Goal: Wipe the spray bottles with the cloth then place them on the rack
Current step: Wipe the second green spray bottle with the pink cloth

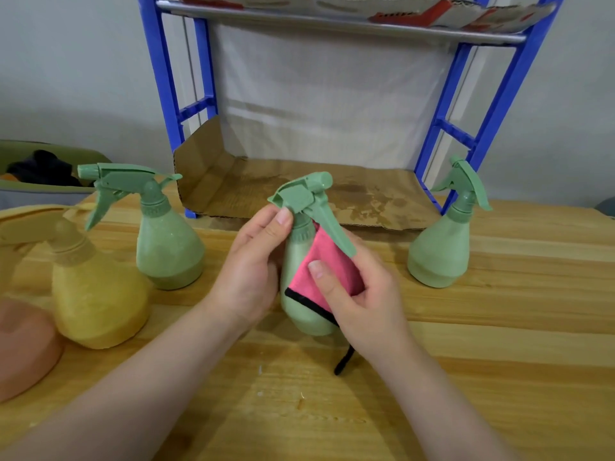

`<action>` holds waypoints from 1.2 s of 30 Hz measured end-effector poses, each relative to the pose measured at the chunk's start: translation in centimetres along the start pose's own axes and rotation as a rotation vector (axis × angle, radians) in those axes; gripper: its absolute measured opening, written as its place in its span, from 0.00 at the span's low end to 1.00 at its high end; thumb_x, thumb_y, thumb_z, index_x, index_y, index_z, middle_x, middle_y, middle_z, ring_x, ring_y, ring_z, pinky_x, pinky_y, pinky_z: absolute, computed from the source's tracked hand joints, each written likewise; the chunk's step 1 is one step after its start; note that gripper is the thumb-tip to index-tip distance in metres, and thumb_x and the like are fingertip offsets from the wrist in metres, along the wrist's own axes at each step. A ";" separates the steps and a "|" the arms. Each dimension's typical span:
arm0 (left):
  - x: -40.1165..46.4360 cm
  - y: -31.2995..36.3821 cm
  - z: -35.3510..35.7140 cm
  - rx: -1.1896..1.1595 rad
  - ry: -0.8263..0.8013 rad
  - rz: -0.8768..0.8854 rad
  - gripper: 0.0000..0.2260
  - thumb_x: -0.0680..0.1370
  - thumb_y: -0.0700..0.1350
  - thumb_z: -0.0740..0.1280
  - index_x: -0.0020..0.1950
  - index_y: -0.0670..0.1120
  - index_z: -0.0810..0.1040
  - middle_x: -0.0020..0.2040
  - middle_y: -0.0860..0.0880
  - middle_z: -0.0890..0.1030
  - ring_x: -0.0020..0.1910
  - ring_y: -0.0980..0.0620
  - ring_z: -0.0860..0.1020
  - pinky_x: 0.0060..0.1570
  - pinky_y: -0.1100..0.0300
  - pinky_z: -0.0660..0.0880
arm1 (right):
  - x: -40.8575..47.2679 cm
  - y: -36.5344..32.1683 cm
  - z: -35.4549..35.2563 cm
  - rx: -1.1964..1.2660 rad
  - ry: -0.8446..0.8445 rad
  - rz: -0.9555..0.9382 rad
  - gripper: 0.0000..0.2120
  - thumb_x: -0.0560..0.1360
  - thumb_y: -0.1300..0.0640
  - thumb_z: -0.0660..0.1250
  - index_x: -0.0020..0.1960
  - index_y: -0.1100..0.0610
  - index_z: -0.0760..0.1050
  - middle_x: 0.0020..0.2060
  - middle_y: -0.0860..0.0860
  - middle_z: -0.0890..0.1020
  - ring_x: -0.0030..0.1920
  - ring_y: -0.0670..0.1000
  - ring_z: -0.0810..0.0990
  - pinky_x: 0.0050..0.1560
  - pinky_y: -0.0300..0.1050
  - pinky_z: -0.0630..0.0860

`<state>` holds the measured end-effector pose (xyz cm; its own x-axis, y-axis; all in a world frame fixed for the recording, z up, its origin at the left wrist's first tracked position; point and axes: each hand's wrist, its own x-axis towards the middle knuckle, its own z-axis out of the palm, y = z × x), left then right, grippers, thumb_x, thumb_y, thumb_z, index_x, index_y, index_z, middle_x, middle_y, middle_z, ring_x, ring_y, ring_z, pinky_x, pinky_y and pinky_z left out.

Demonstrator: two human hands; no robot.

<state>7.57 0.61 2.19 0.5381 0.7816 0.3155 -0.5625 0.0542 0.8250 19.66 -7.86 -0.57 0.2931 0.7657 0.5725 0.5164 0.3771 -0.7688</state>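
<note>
A: Pale grey wall behind, light wooden tabletop (466,344) across the lower frame. Blue plastic rack with metal rails (492,104) stands at upper centre, its lower shelf lined with stained brown cardboard (299,191). What have you got in hand?

B: Green plastic spray bottle with trigger head (301,304), centre frame, lifted off the table and tilted, nozzle towards the rack. My left hand (249,261) curls round its neck, thumb up against the collar under the trigger head.

A: And the other hand?

B: My right hand (359,294) presses a pink cloth with black edging (329,264) against the bottle's side, thumb on top of the cloth, fingers wrapped behind. A black loop (344,361) hangs below my palm.

A: Others on the table?

B: Second green spray bottle (166,241) upright at centre left, trigger pointing left. Third green spray bottle (442,247) upright at right, just in front of the rack's right leg. Yellow spray bottle (96,294) at lower left, near the second green one. Beside it, an orange rounded object (23,347) cut by the left edge; cannot tell what it is.

A: Anything on the rack?

B: Lower shelf shows only cardboard. Upper shelf carries more cardboard, white with red print (416,11).
</note>
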 end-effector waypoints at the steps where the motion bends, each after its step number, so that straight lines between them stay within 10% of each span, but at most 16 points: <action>1: 0.0 0.1 -0.1 0.021 -0.015 -0.002 0.17 0.74 0.50 0.66 0.58 0.42 0.79 0.50 0.47 0.84 0.50 0.51 0.82 0.49 0.59 0.79 | 0.0 0.0 0.1 -0.012 -0.016 0.003 0.24 0.77 0.44 0.67 0.71 0.45 0.71 0.67 0.42 0.77 0.69 0.44 0.73 0.68 0.46 0.72; 7: -0.4 -0.3 -0.1 0.161 -0.128 -0.006 0.15 0.78 0.45 0.63 0.59 0.39 0.80 0.59 0.33 0.76 0.57 0.44 0.78 0.57 0.53 0.75 | -0.1 -0.4 0.1 -0.075 -0.072 0.079 0.23 0.75 0.36 0.63 0.67 0.45 0.72 0.57 0.36 0.80 0.58 0.40 0.79 0.57 0.43 0.78; 12: -0.2 -0.3 -0.1 0.074 -0.079 -0.050 0.12 0.77 0.44 0.64 0.56 0.42 0.83 0.55 0.39 0.78 0.52 0.48 0.80 0.52 0.57 0.77 | -0.2 0.0 0.4 -0.069 -0.106 0.133 0.21 0.73 0.35 0.62 0.64 0.41 0.72 0.53 0.34 0.81 0.55 0.37 0.79 0.52 0.31 0.73; 17: 0.1 0.0 -0.4 0.005 0.028 -0.069 0.11 0.77 0.48 0.64 0.50 0.46 0.84 0.44 0.48 0.84 0.44 0.52 0.82 0.47 0.59 0.79 | -0.4 0.5 0.6 -0.044 -0.175 0.153 0.27 0.75 0.34 0.61 0.72 0.41 0.66 0.63 0.40 0.77 0.64 0.41 0.76 0.63 0.44 0.74; 27: 1.2 2.1 -1.4 -0.349 0.313 0.032 0.12 0.79 0.49 0.64 0.48 0.46 0.85 0.50 0.51 0.85 0.57 0.51 0.81 0.64 0.51 0.74 | -1.1 -0.2 1.3 0.220 -0.262 0.278 0.28 0.78 0.34 0.56 0.75 0.44 0.61 0.61 0.39 0.78 0.60 0.41 0.79 0.56 0.41 0.79; 36: 0.1 0.6 -0.6 0.081 -0.044 0.093 0.15 0.80 0.44 0.56 0.45 0.45 0.82 0.55 0.50 0.83 0.51 0.54 0.79 0.52 0.59 0.77 | -0.4 -0.8 0.7 0.295 -0.229 0.242 0.20 0.76 0.34 0.61 0.64 0.40 0.71 0.54 0.40 0.82 0.55 0.43 0.81 0.51 0.38 0.77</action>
<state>6.90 1.16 2.46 0.5141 0.7527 0.4113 -0.5594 -0.0692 0.8260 18.56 -8.08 -0.40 0.1743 0.9335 0.3134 0.1932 0.2797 -0.9405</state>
